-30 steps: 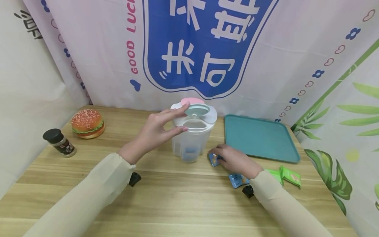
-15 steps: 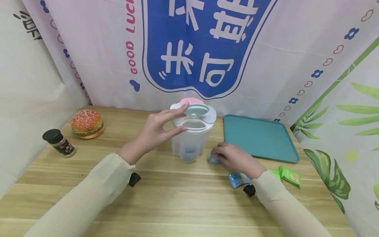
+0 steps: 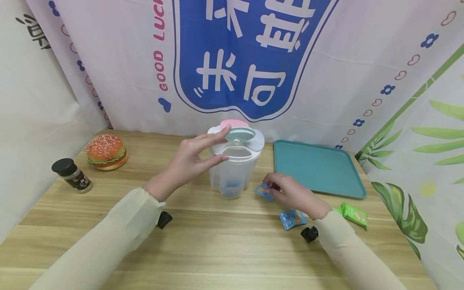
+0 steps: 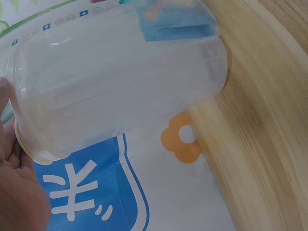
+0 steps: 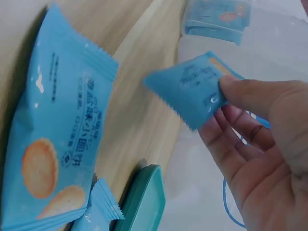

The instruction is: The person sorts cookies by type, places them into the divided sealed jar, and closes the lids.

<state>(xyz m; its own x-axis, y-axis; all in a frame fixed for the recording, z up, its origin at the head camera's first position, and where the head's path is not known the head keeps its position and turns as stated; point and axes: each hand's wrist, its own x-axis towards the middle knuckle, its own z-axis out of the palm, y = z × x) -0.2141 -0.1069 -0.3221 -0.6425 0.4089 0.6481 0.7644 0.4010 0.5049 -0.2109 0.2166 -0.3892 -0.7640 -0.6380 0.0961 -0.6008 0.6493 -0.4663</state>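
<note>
My left hand (image 3: 190,159) grips the top of a clear plastic storage container (image 3: 232,173). A finger lies at its raised green flap (image 3: 240,134), and the thumb reaches the front rim of the opening. Blue packets (image 4: 180,21) show through the container's wall in the left wrist view. Just right of the container, my right hand (image 3: 290,192) pinches a small blue biscuit packet (image 5: 190,89) between thumb and fingers. Another blue biscuit packet (image 3: 291,219) lies on the table below that hand. Green packets (image 3: 355,216) lie farther right, partly hidden by the sleeve.
A teal tray (image 3: 319,167) lies at the back right. On the left stand a toy hamburger (image 3: 106,152) and a black-capped seasoning jar (image 3: 72,175). A printed cloth (image 3: 145,80) hangs behind the wooden table (image 3: 217,249).
My right hand has closed its fingers on the blue biscuit packet, and the packet has tilted up. The right forearm has shifted slightly right. My left hand holds the same position at the container.
</note>
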